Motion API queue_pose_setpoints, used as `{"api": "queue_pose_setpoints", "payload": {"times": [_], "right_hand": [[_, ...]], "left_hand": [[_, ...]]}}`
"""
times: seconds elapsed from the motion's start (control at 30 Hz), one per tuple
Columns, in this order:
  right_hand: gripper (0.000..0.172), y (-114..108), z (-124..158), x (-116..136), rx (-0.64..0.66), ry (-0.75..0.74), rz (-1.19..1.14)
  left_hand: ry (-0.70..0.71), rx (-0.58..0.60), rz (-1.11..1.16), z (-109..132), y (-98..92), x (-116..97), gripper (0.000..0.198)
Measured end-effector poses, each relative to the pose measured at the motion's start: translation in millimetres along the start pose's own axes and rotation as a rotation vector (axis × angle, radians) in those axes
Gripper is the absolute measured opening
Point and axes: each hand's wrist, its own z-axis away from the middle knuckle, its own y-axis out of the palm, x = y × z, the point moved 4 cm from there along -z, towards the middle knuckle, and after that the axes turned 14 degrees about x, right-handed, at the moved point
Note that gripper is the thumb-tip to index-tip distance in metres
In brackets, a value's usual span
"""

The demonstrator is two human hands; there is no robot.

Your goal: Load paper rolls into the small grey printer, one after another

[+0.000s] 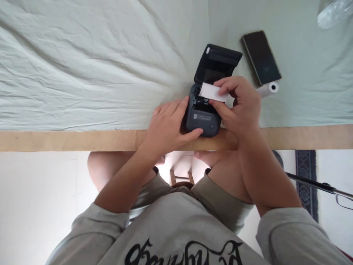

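A small dark printer (pixel 202 121) with its lid (pixel 217 60) flipped open sits at the near edge of the table. My left hand (pixel 168 125) wraps around the printer's left side, thumb along its front. My right hand (pixel 239 105) pinches a white paper roll (pixel 212 92) between thumb and fingers, held over the printer's open compartment.
A black phone (pixel 260 57) lies face up right of the printer, with a second white paper roll (pixel 268 89) just below it. A pale green cloth (pixel 82 66) covers the table above a wooden edge (pixel 55 140). Clear plastic (pixel 333 13) lies at the far right corner.
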Motion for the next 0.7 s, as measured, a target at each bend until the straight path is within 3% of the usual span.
{"api": "queue_pose_setpoints", "payload": {"times": [0.23, 0.37, 0.7], "right_hand": [[0.014, 6.0, -5.2, -2.0, 0.082, 0.018, -0.082], [0.009, 3.6, -5.3, 0.0, 0.064, -0.005, -0.076], [0.011, -5.5, 14.8, 9.9, 0.166, -0.107, -0.115]], "left_hand": [[0.015, -0.013, 0.003, -0.1, 0.3, 0.6, 0.081], [0.014, -0.008, 0.001, -0.3, 0.1, -0.3, 0.081], [-0.034, -0.014, 0.090, -1.8, -4.9, -1.1, 0.068]]}}
